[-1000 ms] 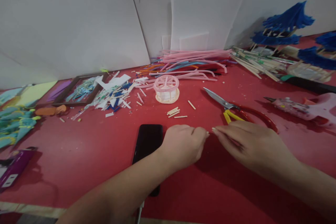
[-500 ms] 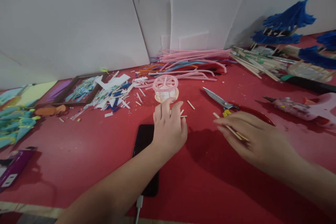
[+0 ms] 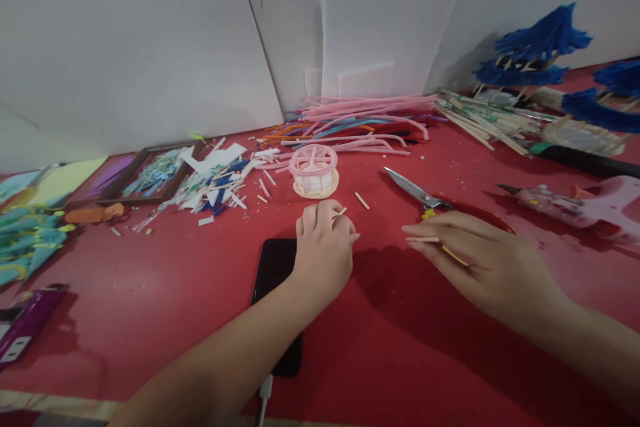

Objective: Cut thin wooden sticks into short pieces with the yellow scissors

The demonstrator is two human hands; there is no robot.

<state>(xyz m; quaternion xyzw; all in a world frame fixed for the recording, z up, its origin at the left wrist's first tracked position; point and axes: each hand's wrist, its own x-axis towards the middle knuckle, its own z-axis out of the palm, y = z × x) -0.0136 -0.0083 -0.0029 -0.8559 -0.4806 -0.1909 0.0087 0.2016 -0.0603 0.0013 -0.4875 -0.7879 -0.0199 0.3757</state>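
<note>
My left hand (image 3: 325,253) is closed over short wooden sticks (image 3: 339,214), whose ends poke out by the fingertips; how many it holds is hidden. Between the thumb and fingers of my right hand (image 3: 485,257) is a short wooden stick (image 3: 423,239). A thin yellow strip (image 3: 455,256) shows against that hand's palm. Just beyond my left hand stands a small round frame (image 3: 314,170), with a pink spoked ring on top and a pale disc base. One loose stick (image 3: 362,201) lies between the hands. Scissors (image 3: 415,188) lie open behind my right hand, their handles partly covered.
A black phone (image 3: 273,263) with a white cable lies under my left forearm. Paper scraps (image 3: 215,180) are piled at the left, pink tubes (image 3: 370,107) at the back. A pink glue gun (image 3: 575,207) and blue-roofed models (image 3: 545,40) occupy the right. A purple device (image 3: 30,323) sits left.
My left fingers have drawn back from the round frame and closed on sticks from the table. The stick in my right hand has turned nearly level.
</note>
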